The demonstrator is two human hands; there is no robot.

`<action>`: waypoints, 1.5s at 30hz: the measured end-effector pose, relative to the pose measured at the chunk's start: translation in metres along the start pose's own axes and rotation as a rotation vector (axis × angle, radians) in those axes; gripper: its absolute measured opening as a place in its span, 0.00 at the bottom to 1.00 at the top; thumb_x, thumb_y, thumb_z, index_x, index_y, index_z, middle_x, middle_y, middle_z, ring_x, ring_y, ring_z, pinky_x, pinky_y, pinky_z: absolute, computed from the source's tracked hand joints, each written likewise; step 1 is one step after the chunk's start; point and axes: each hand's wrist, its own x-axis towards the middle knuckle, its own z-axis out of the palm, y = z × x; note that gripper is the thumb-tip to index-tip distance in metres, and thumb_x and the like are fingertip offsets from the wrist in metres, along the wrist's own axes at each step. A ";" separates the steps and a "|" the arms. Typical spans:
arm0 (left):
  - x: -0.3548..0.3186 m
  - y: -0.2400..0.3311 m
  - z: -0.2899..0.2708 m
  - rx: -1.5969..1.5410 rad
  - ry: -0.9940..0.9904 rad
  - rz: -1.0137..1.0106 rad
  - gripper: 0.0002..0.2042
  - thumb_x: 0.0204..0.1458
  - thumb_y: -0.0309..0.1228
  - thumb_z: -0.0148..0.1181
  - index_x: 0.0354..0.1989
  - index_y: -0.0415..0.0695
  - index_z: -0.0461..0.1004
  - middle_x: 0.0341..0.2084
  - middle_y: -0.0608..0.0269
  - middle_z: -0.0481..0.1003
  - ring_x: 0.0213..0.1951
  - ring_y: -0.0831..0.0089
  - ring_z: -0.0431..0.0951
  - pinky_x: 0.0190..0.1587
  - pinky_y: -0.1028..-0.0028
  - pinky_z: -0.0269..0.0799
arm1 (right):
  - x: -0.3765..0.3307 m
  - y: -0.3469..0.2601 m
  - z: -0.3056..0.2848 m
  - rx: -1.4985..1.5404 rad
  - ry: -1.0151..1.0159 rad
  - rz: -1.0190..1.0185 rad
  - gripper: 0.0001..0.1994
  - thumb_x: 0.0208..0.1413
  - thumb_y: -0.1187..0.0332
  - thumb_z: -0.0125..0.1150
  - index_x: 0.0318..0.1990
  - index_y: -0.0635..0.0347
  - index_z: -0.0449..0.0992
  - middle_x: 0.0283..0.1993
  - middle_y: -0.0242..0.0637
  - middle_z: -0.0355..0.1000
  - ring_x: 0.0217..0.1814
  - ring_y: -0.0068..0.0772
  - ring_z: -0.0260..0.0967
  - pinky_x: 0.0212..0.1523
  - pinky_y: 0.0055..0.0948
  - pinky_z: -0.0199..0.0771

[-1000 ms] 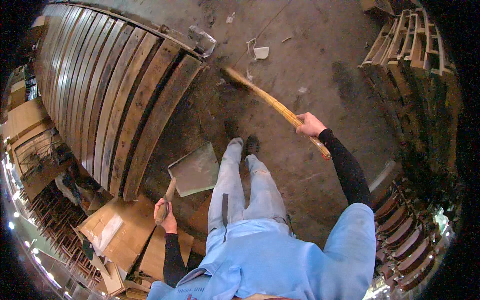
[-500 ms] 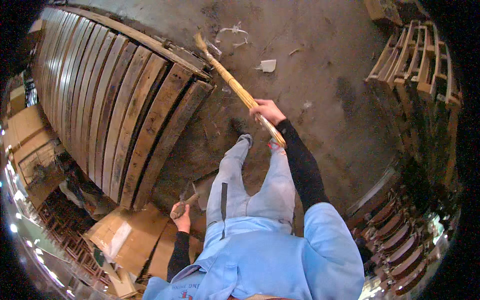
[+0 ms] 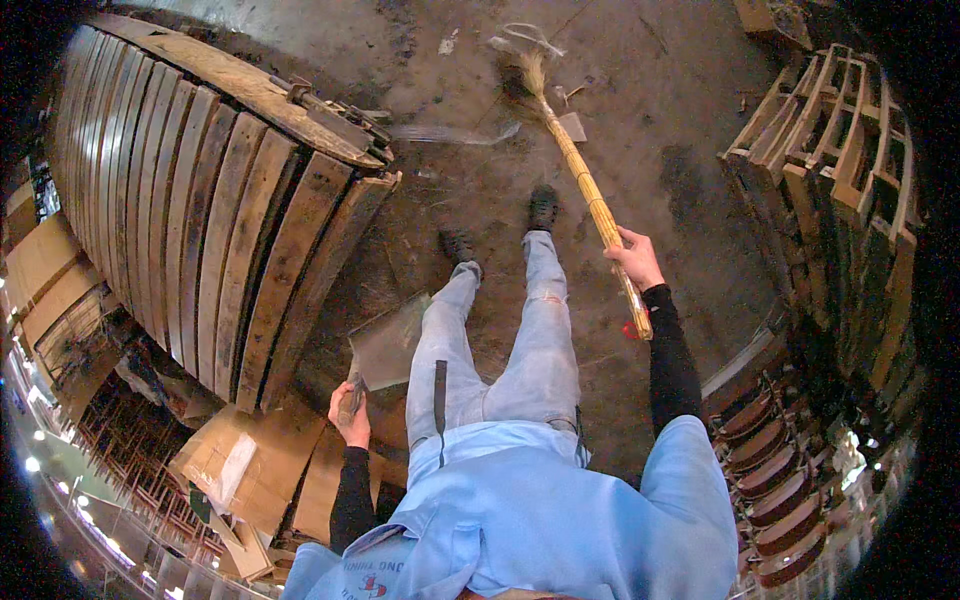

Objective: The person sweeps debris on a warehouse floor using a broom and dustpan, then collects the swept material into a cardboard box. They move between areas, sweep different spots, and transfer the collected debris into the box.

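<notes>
My right hand is closed round the upper handle of a long straw broom, which has a red bit near its top end. The broom's frayed bristles touch the floor ahead, beside a loop of white plastic strip and a pale flat scrap. Low at my left side, my left hand grips the short handle of what looks like a dustpan, a flat grey pan tilted beside my left leg. Part of that handle is hidden by my fingers.
A big stack of slatted wooden pallets stands close on my left, cardboard boxes behind it. More wooden pallets stand at the right, above a row of curved brown pieces. Clear plastic film lies on the dirty concrete floor.
The broom has swung to the right with my right hand, its bristles now by the white strip. The dustpan has turned so its flat pan shows. My feet have stepped forward.
</notes>
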 end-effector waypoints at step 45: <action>0.091 0.214 0.219 -0.102 -0.057 0.629 0.13 0.38 0.13 0.60 0.31 0.43 0.69 0.32 0.62 0.76 0.44 0.59 0.75 0.46 0.66 0.71 | 0.165 -0.124 0.049 0.251 -0.462 -0.173 0.19 0.42 0.71 0.64 0.45 0.64 0.75 0.26 0.34 0.73 0.21 0.23 0.69 0.22 0.25 0.70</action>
